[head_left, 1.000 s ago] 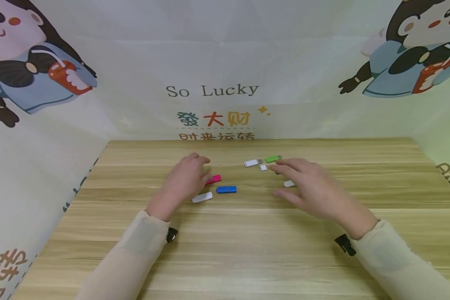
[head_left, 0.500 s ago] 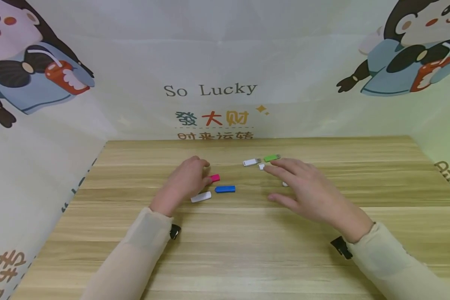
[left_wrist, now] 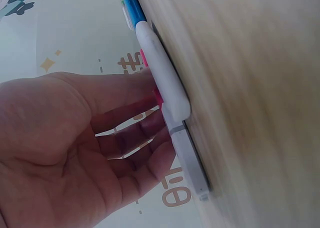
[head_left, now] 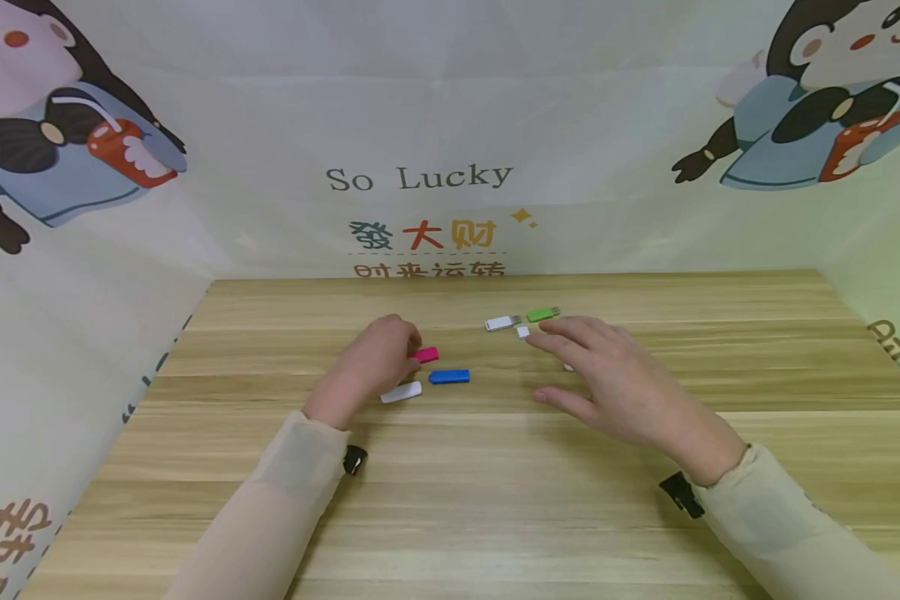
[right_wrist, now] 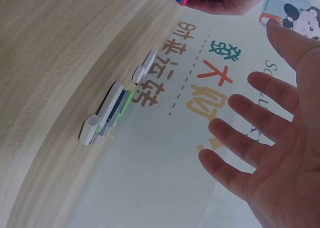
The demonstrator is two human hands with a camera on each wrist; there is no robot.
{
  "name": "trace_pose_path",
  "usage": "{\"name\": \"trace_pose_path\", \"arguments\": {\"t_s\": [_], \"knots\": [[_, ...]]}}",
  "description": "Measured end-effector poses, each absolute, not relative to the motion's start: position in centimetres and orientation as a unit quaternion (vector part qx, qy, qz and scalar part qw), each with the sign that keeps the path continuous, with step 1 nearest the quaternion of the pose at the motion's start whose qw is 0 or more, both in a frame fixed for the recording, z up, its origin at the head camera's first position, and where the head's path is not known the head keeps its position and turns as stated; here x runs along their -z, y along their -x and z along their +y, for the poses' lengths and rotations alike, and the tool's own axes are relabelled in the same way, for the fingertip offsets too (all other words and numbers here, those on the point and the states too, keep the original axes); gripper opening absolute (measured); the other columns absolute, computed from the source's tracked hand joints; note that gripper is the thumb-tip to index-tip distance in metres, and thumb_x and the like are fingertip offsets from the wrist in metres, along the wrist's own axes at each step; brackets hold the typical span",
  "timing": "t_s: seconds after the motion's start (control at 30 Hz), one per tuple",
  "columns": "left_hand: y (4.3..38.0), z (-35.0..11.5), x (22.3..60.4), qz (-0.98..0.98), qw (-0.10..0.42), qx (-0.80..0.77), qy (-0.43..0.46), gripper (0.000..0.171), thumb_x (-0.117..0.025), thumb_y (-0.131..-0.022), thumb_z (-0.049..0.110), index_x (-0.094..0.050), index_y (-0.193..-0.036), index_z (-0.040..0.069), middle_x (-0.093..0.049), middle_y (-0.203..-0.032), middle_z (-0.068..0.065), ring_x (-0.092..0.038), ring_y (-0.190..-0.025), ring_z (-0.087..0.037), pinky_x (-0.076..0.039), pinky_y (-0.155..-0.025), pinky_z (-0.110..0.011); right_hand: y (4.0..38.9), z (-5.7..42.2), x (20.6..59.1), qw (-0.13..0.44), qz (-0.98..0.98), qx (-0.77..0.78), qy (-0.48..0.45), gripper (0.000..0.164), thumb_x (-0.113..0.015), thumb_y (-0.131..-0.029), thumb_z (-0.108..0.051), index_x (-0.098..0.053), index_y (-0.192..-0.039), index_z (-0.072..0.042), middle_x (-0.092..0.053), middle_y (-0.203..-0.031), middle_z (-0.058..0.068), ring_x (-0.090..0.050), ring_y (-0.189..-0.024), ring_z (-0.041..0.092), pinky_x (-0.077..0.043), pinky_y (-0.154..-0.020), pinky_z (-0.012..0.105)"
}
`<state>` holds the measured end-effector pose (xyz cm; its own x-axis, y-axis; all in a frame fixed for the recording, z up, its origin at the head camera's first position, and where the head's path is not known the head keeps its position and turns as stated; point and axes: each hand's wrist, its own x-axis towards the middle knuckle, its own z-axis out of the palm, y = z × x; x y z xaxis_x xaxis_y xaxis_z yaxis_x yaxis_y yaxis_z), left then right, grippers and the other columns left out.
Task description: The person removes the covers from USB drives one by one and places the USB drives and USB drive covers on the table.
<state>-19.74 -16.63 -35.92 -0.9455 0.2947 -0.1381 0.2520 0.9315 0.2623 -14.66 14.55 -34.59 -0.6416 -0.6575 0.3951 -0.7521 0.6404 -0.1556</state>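
Note:
In the head view my left hand [head_left: 367, 367] is at a pink USB stick [head_left: 426, 355], thumb and fingertips curled about its left end. The pink stick lies flat on the wooden table. A blue stick [head_left: 448, 377] and a white stick [head_left: 401, 392] lie close by. In the left wrist view a pale stick with a grey band [left_wrist: 191, 160] lies below the fingers. My right hand [head_left: 615, 375] hovers over the right side, fingers spread and holding nothing. Beneath it a white piece [head_left: 568, 367] is mostly hidden.
Beyond the right fingertips lie a white USB stick [head_left: 498, 323] with its metal plug bare, a green USB stick [head_left: 543, 314] and a small white cap [head_left: 522, 332]. A printed cloth [head_left: 435, 108] stands behind the wooden table [head_left: 510, 500] and along its sides.
My left fingers have drawn in around the pink stick, which stays in place among its neighbours. The right hand has shifted slightly left over the white piece, still spread.

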Motion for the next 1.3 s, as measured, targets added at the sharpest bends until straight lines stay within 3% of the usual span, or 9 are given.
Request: {"name": "trace_pose_path", "arguments": {"t_s": [0.6, 1.3], "knots": [[19.94, -16.69, 36.28, 0.979, 0.086, -0.139, -0.125, 0.006, -0.068, -0.091, 0.008, -0.066, -0.096, 0.006, -0.062, -0.090, -0.004, -0.056, -0.082, -0.022, -0.049, -0.073, -0.032, 14.60, 14.52, 34.53, 0.144, -0.896, -0.156, -0.391, 0.061, -0.066, -0.092, -0.049, -0.056, -0.142, -0.015, -0.052, -0.141, 0.010, -0.046, -0.131, 0.031, -0.037, -0.105, 0.055], [19.94, -16.90, 36.09, 0.976, 0.076, -0.146, -0.139, 0.006, -0.071, -0.089, 0.006, -0.065, -0.091, 0.008, -0.062, -0.083, -0.002, -0.056, -0.078, -0.021, -0.049, -0.070, -0.030, 14.68, 14.56, 34.49, 0.134, -0.903, -0.149, -0.380, 0.059, -0.066, -0.092, -0.048, -0.059, -0.138, -0.012, -0.053, -0.140, 0.009, -0.047, -0.130, 0.031, -0.036, -0.105, 0.056]]}}
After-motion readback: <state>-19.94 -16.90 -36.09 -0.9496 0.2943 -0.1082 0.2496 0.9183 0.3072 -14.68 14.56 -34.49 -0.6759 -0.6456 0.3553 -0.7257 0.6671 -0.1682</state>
